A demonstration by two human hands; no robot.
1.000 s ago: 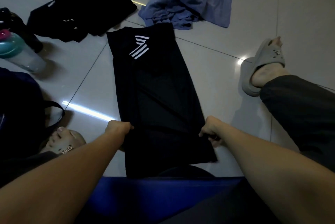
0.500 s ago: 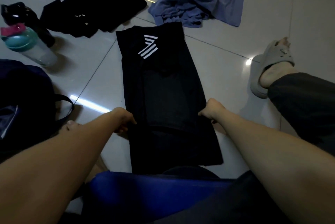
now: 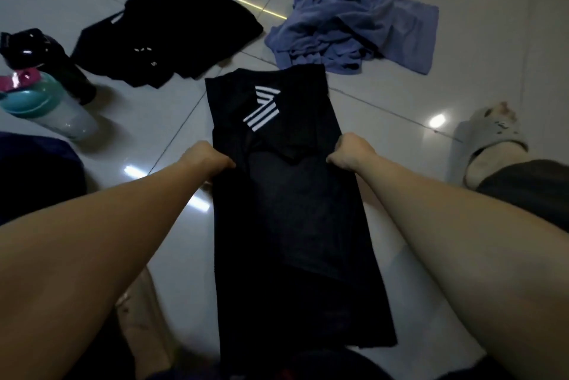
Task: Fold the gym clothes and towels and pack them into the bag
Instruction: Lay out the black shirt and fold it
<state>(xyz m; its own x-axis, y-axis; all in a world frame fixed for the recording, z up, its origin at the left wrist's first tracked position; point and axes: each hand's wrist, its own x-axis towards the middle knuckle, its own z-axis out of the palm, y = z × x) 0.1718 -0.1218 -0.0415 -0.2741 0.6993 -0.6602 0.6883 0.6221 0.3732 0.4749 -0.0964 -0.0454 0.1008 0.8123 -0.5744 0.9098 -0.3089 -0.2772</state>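
Gripping the black striped garment by its side edges, left hand and right hand, fingers curled on cloth, are closer to its white stripes than a second ago. Garment lies on the floor, mid-fold and unpacked.

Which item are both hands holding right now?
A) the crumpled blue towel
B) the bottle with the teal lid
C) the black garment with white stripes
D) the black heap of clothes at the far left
C: the left hand and the right hand each grip a side edge of the black garment with white stripes, while the blue towel lies crumpled on the floor beyond it.
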